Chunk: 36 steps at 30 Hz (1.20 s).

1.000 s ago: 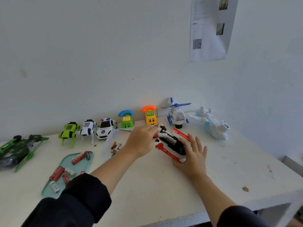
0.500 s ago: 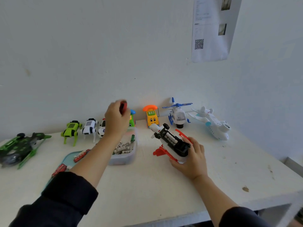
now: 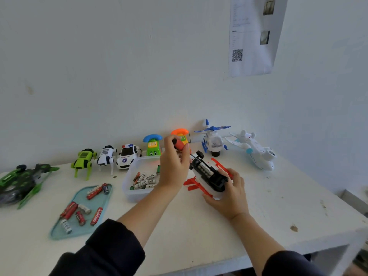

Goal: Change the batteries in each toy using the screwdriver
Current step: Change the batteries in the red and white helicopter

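Screwdriver (image 3: 179, 144) first: its red handle sits in my left hand (image 3: 173, 166), fingers curled round it, the thin shaft slanting down toward the upturned red-and-white toy (image 3: 207, 174). Whether the tip actually touches the toy I can't quite tell, as my knuckles cover it. My right hand (image 3: 229, 191) grips that toy from its near end, fingers wrapped under the body, tilting it up off the white table (image 3: 199, 232); batteries show in its open belly.

Just left of my left wrist stands a clear tub (image 3: 129, 193) of batteries, and further left a blue tray (image 3: 79, 233) with more loose ones. Along the wall run the green dog (image 3: 83, 158), white dog (image 3: 106, 156), police car (image 3: 128, 155), green phone (image 3: 153, 145), orange phone (image 3: 180, 133), helicopter (image 3: 213, 139) and white plane (image 3: 256, 152); a green-black craft (image 3: 20, 180) lies at far left. Bare tabletop spreads toward me to the front edge, and to the right as far as the corner.
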Each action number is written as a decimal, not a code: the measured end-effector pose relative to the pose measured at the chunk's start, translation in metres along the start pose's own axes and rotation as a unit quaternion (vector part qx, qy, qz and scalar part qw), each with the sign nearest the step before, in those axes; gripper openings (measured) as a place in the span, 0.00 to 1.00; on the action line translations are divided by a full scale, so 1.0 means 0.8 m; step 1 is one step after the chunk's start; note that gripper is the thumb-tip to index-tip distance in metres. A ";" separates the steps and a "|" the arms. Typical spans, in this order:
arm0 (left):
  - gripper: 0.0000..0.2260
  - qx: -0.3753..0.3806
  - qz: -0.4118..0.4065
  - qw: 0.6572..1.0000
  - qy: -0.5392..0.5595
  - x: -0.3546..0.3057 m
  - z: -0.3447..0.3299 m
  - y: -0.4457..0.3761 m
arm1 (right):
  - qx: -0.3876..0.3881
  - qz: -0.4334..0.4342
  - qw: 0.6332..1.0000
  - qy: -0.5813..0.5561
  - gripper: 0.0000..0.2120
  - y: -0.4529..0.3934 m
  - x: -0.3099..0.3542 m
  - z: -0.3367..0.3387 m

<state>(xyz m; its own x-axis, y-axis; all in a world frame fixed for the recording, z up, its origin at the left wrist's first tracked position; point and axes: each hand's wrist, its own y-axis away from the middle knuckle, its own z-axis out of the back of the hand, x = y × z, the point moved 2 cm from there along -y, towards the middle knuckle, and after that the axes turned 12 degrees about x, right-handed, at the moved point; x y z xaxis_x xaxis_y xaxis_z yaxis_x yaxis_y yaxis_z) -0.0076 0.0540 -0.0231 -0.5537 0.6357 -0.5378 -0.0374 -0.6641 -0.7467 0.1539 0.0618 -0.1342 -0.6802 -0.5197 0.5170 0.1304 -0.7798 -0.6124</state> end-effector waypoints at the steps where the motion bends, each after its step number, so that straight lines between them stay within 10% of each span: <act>1: 0.08 0.005 -0.012 1.000 -0.011 -0.003 -0.002 0.000 | 0.000 0.000 1.000 0.002 0.37 0.000 -0.001 -0.001; 10: 0.10 0.035 -0.053 0.995 -0.077 -0.019 -0.008 -0.009 | -0.001 0.004 1.000 0.012 0.38 0.000 -0.002 -0.002; 20: 0.07 -0.055 0.360 0.916 0.170 0.039 0.016 -0.040 | 0.000 0.009 1.000 0.015 0.36 -0.001 0.001 0.000; 33: 0.08 -0.061 0.453 0.861 0.224 0.059 0.018 -0.044 | 0.016 0.022 0.999 0.047 0.39 -0.001 0.007 0.002; 36: 0.03 -0.050 0.396 0.897 0.189 0.044 0.019 -0.045 | 0.020 0.010 0.998 0.054 0.38 -0.001 0.007 0.002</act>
<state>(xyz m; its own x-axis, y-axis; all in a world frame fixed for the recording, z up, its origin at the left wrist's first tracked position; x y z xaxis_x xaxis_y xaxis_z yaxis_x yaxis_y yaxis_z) -0.0382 0.0944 -0.0092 -0.0515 0.0798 -0.9955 0.3286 -0.9399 -0.0924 0.1512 0.0589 -0.1300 -0.7506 -0.4963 0.4363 0.1724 -0.7844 -0.5957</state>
